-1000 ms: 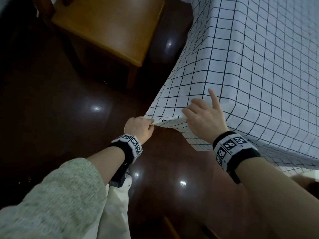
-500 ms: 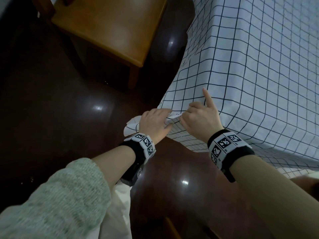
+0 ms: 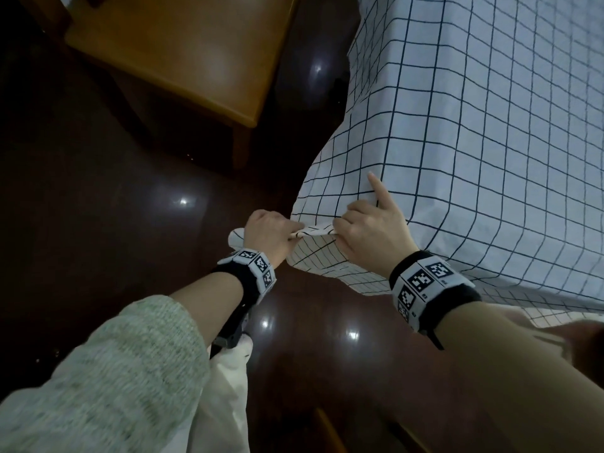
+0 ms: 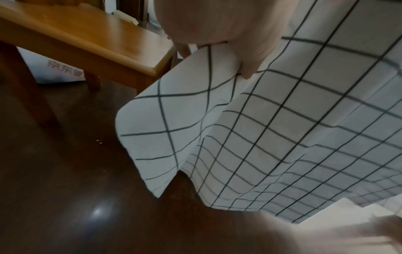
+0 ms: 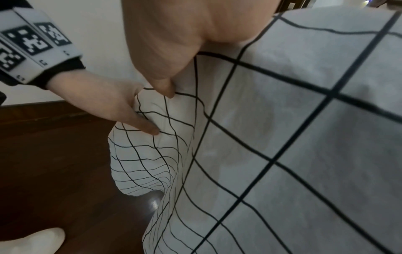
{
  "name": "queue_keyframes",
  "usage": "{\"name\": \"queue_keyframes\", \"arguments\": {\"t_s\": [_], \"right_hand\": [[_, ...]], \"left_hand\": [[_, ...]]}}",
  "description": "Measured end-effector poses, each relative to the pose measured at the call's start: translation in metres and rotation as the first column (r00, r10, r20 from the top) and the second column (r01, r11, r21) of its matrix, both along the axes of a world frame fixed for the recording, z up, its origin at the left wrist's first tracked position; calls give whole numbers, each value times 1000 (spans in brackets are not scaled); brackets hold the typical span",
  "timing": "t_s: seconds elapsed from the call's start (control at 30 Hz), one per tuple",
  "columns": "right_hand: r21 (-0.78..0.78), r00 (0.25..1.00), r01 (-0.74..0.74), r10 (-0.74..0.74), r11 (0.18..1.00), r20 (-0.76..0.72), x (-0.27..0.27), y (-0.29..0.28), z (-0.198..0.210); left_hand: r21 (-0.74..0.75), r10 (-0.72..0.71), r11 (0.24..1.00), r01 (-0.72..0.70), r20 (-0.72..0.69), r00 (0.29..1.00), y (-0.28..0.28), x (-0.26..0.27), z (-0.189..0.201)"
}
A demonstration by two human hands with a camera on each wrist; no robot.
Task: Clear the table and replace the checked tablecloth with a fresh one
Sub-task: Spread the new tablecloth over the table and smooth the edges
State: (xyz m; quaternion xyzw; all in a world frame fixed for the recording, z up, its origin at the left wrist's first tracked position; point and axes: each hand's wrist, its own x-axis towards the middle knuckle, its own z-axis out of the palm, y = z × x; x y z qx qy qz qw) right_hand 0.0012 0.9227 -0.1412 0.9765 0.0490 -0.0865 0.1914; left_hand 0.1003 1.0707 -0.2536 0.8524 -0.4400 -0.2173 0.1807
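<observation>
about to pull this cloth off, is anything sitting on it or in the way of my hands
Nothing visible does. Both the left hand and the right hand already pinch the hanging corner of the checked tablecloth, and the part of its top in view carries nothing. The wooden chair stands apart, beyond the corner.

Left hand (image 3: 271,232) grips the hanging corner of the checked tablecloth (image 3: 474,132), bunched at centre | right hand (image 3: 369,230) pinches the same hem just beside it, index finger pointing toward 12 o'clock | wooden chair (image 3: 183,57) at 11 o'clock on glossy dark floor (image 3: 98,223)
</observation>
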Motion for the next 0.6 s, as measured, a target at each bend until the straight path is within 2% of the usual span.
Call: {"name": "queue_keyframes", "arguments": {"t_s": [0.17, 0.33, 0.43, 0.6], "right_hand": [[-52, 999, 11, -13, 999, -46, 2, 0, 2], [-65, 992, 31, -39, 997, -122, 4, 4, 5], [-68, 987, 51, -61, 996, -150, 10, 13, 9], [1, 988, 109, -108, 994, -109, 27, 30, 5]], "left_hand": [[133, -104, 987, 93, 79, 992, 28, 16, -12], [212, -143, 969, 124, 76, 987, 50, 32, -18], [220, -89, 973, 75, 57, 994, 58, 38, -20], [246, 60, 968, -58, -4, 998, 68, 48, -24]]}}
